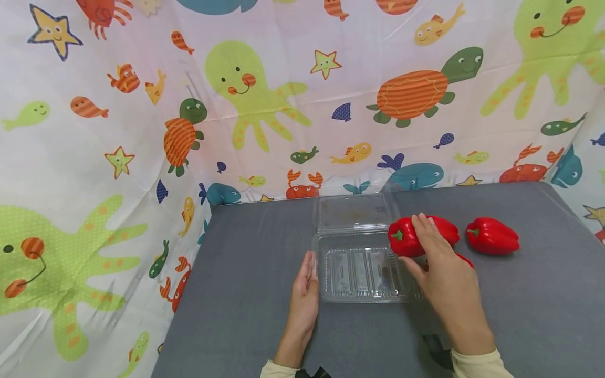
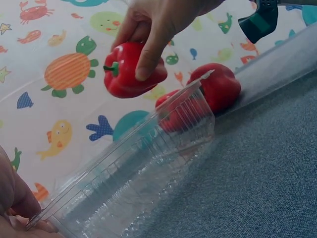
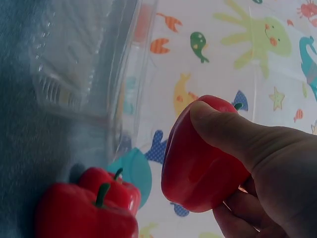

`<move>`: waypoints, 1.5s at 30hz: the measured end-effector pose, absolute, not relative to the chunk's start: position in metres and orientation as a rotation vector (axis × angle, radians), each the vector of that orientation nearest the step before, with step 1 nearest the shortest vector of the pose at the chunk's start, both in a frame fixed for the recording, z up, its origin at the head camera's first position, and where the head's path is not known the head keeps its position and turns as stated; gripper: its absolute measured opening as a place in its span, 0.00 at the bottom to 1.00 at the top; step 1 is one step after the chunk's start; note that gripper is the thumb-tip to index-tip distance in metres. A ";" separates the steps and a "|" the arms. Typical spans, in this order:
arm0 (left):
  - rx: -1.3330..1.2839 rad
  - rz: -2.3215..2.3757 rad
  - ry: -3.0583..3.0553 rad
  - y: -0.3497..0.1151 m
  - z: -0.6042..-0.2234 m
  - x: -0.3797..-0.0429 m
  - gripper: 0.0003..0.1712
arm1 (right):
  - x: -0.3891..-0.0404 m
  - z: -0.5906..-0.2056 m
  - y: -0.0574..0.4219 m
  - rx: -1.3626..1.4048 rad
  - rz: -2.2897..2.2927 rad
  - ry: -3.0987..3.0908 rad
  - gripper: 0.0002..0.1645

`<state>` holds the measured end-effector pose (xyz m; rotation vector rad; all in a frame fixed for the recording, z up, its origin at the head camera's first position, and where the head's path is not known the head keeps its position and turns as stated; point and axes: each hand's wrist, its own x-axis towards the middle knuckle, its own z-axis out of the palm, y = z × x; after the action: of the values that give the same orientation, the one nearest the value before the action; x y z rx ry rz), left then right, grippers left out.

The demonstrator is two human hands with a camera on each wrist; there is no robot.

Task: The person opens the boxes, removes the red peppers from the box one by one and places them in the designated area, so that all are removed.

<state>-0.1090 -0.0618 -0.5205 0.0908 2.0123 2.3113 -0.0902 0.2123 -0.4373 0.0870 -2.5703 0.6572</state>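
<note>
My right hand (image 1: pixel 446 275) grips a red bell pepper (image 1: pixel 403 239) above the right side of a clear plastic clamshell container (image 1: pixel 364 300). Its thumb lies on one side of the pepper, with fingers around the other, as the right wrist view shows. A green stem (image 2: pixel 115 68) points out from the held pepper. On the left, my left hand (image 1: pixel 302 307) holds the container's rim, which passes between thumb and fingers in the left wrist view. The container's lid (image 1: pixel 356 210) lies folded back, and no pepper is inside the tray.
Two more red peppers rest on the grey table to the right: one in plain sight (image 1: pixel 492 236), another (image 1: pixel 465 260) mostly hidden behind my right hand in the head view. A curtain (image 1: pixel 279 68) printed with sea animals hangs behind and left of the table.
</note>
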 end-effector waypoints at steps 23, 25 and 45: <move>0.093 2.314 1.997 -0.059 -0.519 -0.110 0.36 | -0.083 -0.434 0.258 -0.160 0.639 -2.626 0.68; 0.089 2.319 1.992 -0.059 -0.519 -0.110 0.36 | -0.082 -0.434 0.262 -0.168 0.643 -2.623 0.68; 0.092 2.317 1.981 -0.060 -0.517 -0.109 0.36 | -0.074 -0.441 0.290 -0.405 0.661 -2.705 0.68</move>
<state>-0.1089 -0.0596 -0.5169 0.0917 1.9812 2.3167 -0.0740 0.2895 -0.4411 -0.4046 -2.7051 0.6607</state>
